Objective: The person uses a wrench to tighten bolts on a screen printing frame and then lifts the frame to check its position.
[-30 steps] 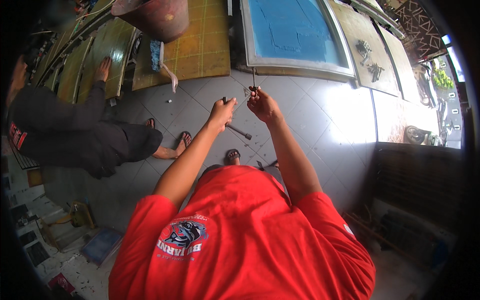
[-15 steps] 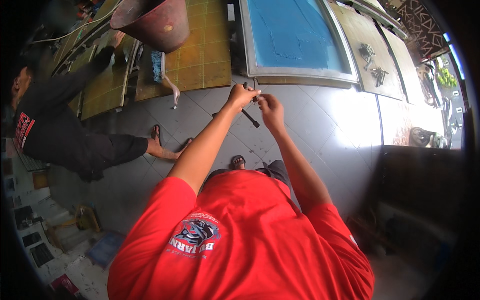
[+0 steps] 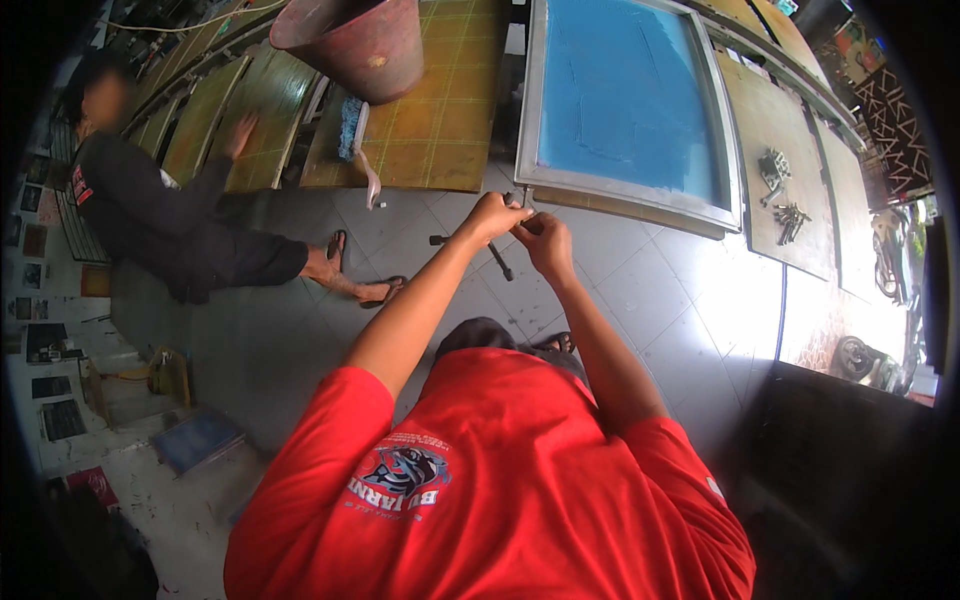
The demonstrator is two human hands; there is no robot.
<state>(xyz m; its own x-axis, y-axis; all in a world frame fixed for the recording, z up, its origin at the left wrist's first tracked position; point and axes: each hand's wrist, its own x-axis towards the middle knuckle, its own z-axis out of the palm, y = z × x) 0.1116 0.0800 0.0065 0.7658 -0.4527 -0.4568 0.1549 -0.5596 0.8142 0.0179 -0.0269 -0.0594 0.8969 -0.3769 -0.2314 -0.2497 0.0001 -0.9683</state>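
My left hand (image 3: 490,218) is closed around a dark socket wrench (image 3: 499,258) with several arms, whose ends stick out below and to the left. Close beside it, my right hand (image 3: 549,243) has its fingers pinched together; what lies in them is too small to make out. Both hands are just off the near left corner of a silk-screen frame (image 3: 735,190), metal-edged with a blue mesh (image 3: 630,100). A thin metal rod (image 3: 527,196) shows at that corner, by my fingertips.
A worn reddish bucket (image 3: 350,50) stands on a yellowish board (image 3: 440,140), by a blue brush-like thing (image 3: 350,128). Several bolts (image 3: 793,222) and metal parts (image 3: 773,170) lie on a board at right. A co-worker (image 3: 150,200) in dark clothes is at left, one hand on a board.
The view has shifted, so the boards and frame sit further right and lower. My right hand has come closer to the left. The co-worker's arm has drawn lower along the board.
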